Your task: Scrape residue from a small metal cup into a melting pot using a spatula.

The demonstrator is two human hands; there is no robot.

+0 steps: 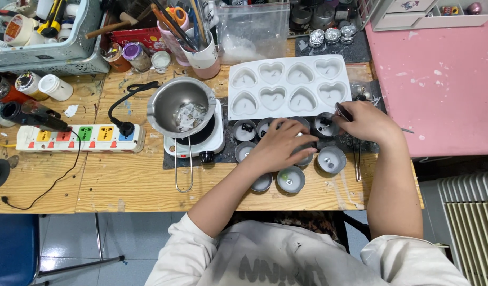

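Note:
Several small round metal tins [331, 159] lie on a dark mat on the wooden table [127, 180]. My left hand [280, 143] rests over the middle tins, fingers curled onto one of them. My right hand [364, 122] pinches a thin metal tool, like tweezers [341, 111], with its tip at a tin [324, 123] holding a small dark piece. Just behind them sits a white mold [288, 85] with several heart-shaped cavities, each with a wick in it.
A metal melting pot [181, 108] with white wax pieces stands on a small white hot plate [212, 143], plugged into a power strip [80, 137]. Cups of tools [199, 42], jars, a grey basket [53, 50] and a plastic bag [252, 32] line the back. A pink surface [440, 79] lies to the right.

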